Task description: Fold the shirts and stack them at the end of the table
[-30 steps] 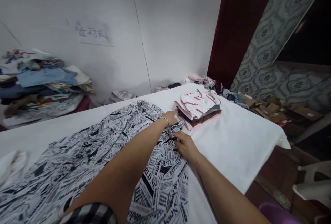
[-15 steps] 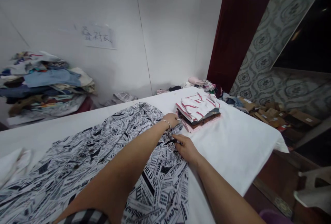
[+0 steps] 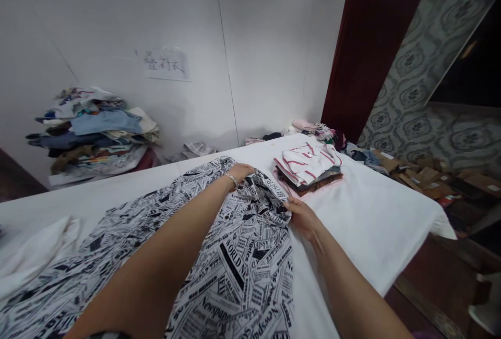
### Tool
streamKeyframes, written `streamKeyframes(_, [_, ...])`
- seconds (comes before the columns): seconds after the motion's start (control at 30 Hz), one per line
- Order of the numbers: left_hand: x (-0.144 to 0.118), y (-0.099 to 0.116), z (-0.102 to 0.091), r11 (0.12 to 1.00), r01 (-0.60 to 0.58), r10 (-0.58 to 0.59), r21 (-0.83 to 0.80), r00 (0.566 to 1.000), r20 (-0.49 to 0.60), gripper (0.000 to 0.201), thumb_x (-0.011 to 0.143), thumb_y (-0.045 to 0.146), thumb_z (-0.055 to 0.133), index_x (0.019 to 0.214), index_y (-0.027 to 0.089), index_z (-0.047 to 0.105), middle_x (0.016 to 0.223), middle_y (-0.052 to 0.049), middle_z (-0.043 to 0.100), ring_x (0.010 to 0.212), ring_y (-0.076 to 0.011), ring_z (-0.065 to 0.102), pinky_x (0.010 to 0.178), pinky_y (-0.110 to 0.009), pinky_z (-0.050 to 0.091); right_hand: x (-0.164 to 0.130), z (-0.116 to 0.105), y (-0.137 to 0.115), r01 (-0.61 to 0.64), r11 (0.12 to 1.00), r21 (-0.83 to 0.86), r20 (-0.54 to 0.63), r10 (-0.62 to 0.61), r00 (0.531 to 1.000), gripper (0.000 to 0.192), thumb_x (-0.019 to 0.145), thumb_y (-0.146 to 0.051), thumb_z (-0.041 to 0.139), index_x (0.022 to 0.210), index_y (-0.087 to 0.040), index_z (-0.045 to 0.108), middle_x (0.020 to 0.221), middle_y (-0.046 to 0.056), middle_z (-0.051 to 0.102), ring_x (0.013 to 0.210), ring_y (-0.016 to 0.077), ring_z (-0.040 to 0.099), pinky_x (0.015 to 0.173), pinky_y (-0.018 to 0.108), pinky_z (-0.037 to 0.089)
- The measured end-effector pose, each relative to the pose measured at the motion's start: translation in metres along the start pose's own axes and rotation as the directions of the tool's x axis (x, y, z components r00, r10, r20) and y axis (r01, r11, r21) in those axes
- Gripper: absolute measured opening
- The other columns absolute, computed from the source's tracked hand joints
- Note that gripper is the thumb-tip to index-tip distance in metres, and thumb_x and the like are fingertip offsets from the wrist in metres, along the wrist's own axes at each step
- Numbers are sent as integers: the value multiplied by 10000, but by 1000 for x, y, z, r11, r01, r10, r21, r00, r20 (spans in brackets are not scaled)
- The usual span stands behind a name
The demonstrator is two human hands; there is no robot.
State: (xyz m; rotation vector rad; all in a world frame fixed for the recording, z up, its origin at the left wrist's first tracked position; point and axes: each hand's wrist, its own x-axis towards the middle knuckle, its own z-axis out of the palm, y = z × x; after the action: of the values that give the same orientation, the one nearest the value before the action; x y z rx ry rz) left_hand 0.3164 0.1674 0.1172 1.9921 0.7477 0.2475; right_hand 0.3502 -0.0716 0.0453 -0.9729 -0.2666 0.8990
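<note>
A thin, soft newsprint-patterned garment (image 3: 219, 255), black lettering on white, lies spread across the white-covered counter (image 3: 371, 224), its far end bunched into crumpled folds. The right hand (image 3: 303, 217) pinches that bunched edge from the right; the left hand (image 3: 239, 172), a bangle at its wrist, seems to grip the far fold, fingers partly hidden. Just beyond sits a folded red-striped stack (image 3: 309, 164); farther left, a heaped clothes pile (image 3: 97, 130) against the wall.

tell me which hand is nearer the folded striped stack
Right. The right hand pinches the newsprint garment just in front of the folded striped stack; the left hand lies farther to its left, on the garment.
</note>
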Motion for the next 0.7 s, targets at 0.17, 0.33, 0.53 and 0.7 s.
streamKeyframes(0.17, [6, -7, 4, 991, 45, -38, -125, 998, 57, 354, 697, 423, 635, 930, 161, 677, 1049, -123, 692, 930, -233, 608, 705, -321, 472, 0, -6, -4, -59, 995, 83, 44, 55, 997, 199, 675, -290, 754, 810, -188, 648, 795, -11, 694, 694, 127, 611, 629, 229, 460])
streamKeyframes(0.33, [11, -9, 10, 972, 54, -39, -229, 997, 68, 352, 705, 364, 624, 999, 181, 688, 1187, -114, 653, 1124, -255, 552, 910, -386, 430, 9, -17, -2, -58, 980, 191, -29, 65, 997, 136, 706, -218, 718, 809, -195, 633, 727, -22, 692, 619, 124, 625, 541, 222, 487])
streamKeyframes(0.53, [11, -6, 14, 963, 90, -73, -254, 994, 78, 377, 677, 397, 674, 1011, 223, 689, 1220, -87, 637, 1117, -264, 559, 894, -385, 424, 24, -32, 2, 25, 955, 294, -216, 41, 976, 140, 728, -121, 679, 842, -187, 633, 711, -12, 712, 588, 134, 658, 531, 230, 546])
streamKeyframes(0.7, [7, 1, 19, 977, 102, -95, -186, 994, 47, 364, 725, 277, 612, 1081, 231, 671, 1165, -54, 652, 1021, -215, 574, 747, -296, 442, 25, -34, 2, 42, 941, 336, -212, 32, 977, 180, 738, -93, 661, 890, -190, 649, 768, -5, 728, 641, 143, 678, 578, 245, 559])
